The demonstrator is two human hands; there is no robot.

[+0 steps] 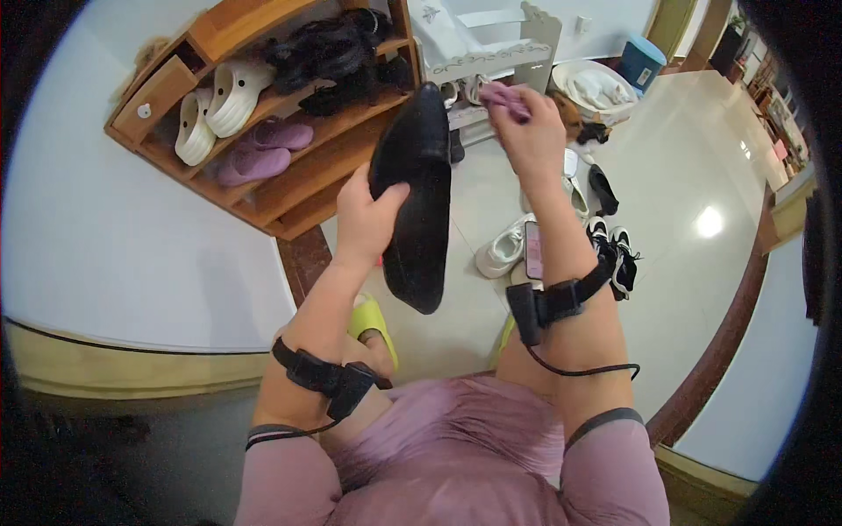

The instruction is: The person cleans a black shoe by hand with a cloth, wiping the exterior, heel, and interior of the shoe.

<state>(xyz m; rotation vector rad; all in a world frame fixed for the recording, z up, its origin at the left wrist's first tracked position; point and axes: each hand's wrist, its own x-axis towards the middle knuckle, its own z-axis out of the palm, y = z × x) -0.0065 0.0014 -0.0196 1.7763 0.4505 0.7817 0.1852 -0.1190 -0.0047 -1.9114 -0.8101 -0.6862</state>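
My left hand grips a black pointed shoe by its middle, thumb across the near face. The shoe is held up off the floor, lengthwise away from me, and what looks like its sole is turned toward me. To the right and farther out, my right hand pinches a bunched mauve cloth in its fingertips. A gap separates the cloth from the shoe. Black straps with small devices circle both forearms.
A wooden shoe rack at left holds white clogs and purple slippers. White sneakers, a phone and black-and-white sneakers are below my right arm. A calico cat is beside a basin holding a white cat.
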